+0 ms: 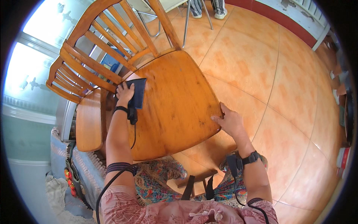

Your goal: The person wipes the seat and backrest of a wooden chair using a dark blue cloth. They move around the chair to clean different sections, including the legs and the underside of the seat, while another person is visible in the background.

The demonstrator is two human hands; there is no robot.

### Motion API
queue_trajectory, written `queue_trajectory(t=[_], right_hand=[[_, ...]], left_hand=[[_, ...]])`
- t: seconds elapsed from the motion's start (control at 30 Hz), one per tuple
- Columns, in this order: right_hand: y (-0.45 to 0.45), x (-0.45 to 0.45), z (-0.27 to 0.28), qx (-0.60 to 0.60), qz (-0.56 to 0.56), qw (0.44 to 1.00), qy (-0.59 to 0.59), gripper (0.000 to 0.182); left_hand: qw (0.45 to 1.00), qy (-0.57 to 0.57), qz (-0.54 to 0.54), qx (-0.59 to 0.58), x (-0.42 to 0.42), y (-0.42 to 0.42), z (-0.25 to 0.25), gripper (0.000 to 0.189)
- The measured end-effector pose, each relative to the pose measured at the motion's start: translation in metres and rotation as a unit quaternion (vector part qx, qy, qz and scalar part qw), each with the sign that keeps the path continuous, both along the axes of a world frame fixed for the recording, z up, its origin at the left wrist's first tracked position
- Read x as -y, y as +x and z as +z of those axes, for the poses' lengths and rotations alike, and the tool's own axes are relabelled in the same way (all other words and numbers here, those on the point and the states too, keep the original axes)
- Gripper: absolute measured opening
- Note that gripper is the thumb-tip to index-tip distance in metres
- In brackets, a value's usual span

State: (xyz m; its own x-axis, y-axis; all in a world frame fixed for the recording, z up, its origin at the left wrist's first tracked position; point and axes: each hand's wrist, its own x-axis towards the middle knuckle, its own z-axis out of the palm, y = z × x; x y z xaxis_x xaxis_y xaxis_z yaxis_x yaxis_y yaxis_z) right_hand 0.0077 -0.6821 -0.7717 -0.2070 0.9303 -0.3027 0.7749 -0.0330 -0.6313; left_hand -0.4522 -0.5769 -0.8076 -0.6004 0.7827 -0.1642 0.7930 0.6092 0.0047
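Observation:
A wooden chair (173,92) with a slatted back stands before me, its broad seat showing dark scuffs. Near the rear left of the seat, my left hand (125,93) holds a dark blue cloth (139,92) down against the wood, fingers slightly spread on top. The cloth's far part lies flat on the seat. At the front right corner, my right hand (230,119) grips the seat's edge, with the thumb on top and the other fingers partly hidden underneath. Both wrists wear black straps with small cabled devices.
A second wooden chair (89,120) stands close on the left, beside a blue lace-trimmed cloth cover (88,168). Beyond the chair back are a metal-legged chair (165,5) and another person's feet (221,14). Orange floor tiles (243,64) extend to the right.

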Motion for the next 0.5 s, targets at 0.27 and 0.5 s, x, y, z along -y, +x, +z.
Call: queue_trajectory(t=[0.27,0.5], right_hand=[[-0.008,-0.008,-0.001,-0.037,-0.024,0.999,-0.016,0.065],[-0.005,-0.003,-0.006,-0.082,-0.057,0.993,-0.059,0.062]], left_hand=[[0.932,0.058,-0.355,0.036,-0.107,0.198,0.013,0.067],[0.88,0.026,-0.468,0.08,-0.094,0.211,0.018,0.067]])
